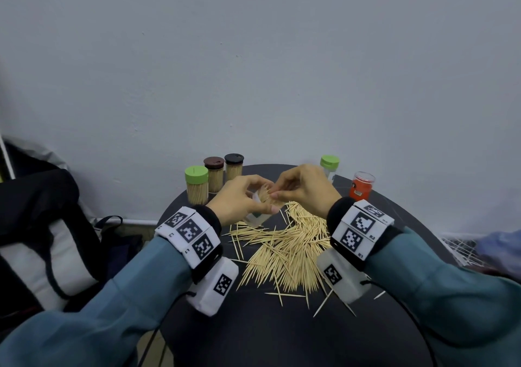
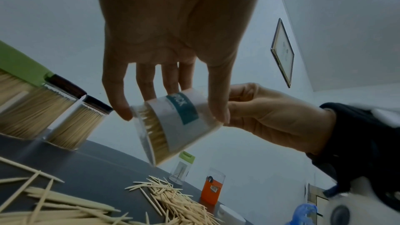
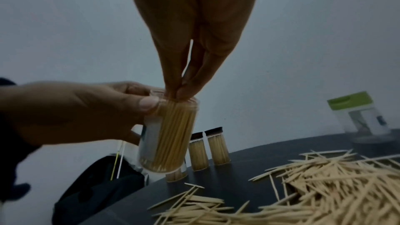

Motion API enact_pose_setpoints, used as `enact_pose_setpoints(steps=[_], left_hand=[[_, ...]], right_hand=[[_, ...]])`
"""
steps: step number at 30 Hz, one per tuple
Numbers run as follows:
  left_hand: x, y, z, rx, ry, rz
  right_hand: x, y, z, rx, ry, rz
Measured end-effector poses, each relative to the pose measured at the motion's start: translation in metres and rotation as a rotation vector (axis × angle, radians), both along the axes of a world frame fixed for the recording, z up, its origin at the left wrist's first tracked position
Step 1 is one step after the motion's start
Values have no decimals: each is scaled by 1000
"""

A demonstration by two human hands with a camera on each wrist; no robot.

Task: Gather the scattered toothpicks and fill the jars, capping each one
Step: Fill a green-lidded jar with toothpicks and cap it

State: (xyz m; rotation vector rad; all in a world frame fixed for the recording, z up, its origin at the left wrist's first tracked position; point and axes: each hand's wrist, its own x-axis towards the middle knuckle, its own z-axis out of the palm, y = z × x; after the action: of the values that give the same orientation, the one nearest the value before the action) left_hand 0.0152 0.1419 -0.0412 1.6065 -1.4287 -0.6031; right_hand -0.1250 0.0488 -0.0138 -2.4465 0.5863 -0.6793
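Clear plastic jar (image 1: 260, 207) tilted, held off the table (image 1: 282, 333) near its far edge, left hand (image 1: 239, 200) wrapped round it. Right hand (image 1: 304, 189) fingertips together, pinching toothpicks (image 3: 173, 134) at its mouth.

Tilted uncapped jar (image 3: 171, 136) (nearly full), toothpicks (image 1: 290, 245) scattered

Plain pale grey wall (image 1: 253, 56), round dark table (image 1: 267, 333), framed picture (image 2: 282, 52), dim light

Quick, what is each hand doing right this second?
Left hand: holds the clear jar, tilted, off the table.
Right hand: pinches toothpicks at the jar's mouth.
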Motion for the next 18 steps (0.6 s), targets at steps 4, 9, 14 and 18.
enact_pose_setpoints(steps=[4,9,14,18], left_hand=[[2,2,2,11,7,7],[2,1,2,-7,10,21],[1,0,2,-26,2,51],[0,2,3,-29,-7,51]], right_hand=[[-4,0,0,75,-17,14],[-7,1,0,22,-19,-15],[-7,2,2,27,-82,-53],[-5,-1,3,-54,-65,-100]])
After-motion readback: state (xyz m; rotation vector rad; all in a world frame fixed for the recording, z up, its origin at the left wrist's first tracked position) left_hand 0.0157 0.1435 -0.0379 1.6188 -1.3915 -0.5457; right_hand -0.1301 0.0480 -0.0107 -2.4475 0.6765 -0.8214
